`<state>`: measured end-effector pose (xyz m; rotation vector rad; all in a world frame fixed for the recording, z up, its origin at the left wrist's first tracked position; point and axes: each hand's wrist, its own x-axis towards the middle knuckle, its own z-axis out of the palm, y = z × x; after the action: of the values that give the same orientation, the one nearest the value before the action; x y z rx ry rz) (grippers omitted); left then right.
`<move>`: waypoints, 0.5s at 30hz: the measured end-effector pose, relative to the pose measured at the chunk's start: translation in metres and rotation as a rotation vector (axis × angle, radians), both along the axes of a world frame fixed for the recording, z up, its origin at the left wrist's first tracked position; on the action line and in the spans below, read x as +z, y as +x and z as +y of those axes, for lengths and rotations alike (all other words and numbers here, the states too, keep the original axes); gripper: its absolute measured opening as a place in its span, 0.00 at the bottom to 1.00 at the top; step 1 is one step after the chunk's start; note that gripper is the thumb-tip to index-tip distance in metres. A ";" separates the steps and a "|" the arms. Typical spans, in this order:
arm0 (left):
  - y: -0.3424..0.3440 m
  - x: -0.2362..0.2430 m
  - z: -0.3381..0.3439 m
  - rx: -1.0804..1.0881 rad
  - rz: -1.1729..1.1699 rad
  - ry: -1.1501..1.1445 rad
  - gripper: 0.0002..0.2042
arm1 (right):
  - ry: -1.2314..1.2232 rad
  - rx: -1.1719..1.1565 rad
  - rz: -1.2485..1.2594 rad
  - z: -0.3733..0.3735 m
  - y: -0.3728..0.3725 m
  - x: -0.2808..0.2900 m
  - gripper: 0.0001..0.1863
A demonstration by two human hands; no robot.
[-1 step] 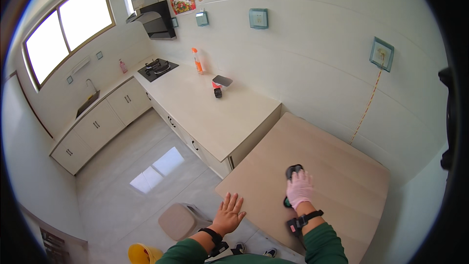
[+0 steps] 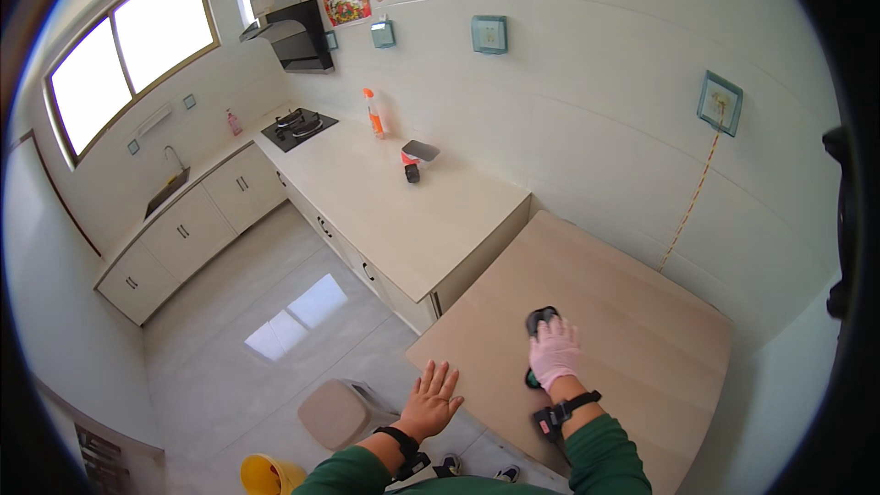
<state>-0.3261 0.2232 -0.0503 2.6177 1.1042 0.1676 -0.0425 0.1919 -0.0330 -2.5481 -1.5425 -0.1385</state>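
Observation:
My right hand, in a pink glove, is closed over a black and green handheld object that lies on the light wooden table. My bare left hand is at the table's left edge, fingers spread and holding nothing. Both wrists wear black straps with small devices, and the sleeves are green.
A stool and yellow bucket stand on the floor. Beyond the table runs a cream counter with an orange spray bottle, small items, a hob and a sink.
My right hand and the black and green object have slid slightly to the left on the table. My left hand stays nearly still.

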 end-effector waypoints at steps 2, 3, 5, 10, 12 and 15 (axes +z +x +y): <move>0.001 0.003 0.000 -0.002 0.016 -0.005 0.31 | -0.041 0.161 0.029 0.024 -0.023 0.008 0.25; 0.001 0.004 0.001 -0.002 0.027 -0.012 0.31 | -0.049 0.241 0.065 0.035 -0.034 0.012 0.25; 0.002 0.006 0.001 -0.004 0.047 -0.023 0.31 | -0.082 0.363 0.088 0.053 -0.057 0.018 0.25; 0.002 0.005 0.001 0.006 0.034 -0.025 0.32 | -0.237 0.572 0.072 0.067 -0.101 0.024 0.24; 0.003 0.004 0.002 0.010 0.030 -0.022 0.32 | -0.255 0.560 0.039 0.061 -0.109 0.022 0.24; 0.003 0.003 0.004 0.010 0.028 -0.030 0.32 | -0.136 0.493 0.065 0.047 -0.108 0.017 0.24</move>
<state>-0.3231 0.2269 -0.0475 2.5963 1.1203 0.1157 -0.1504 0.2393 -0.0162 -2.1489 -2.1551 0.1122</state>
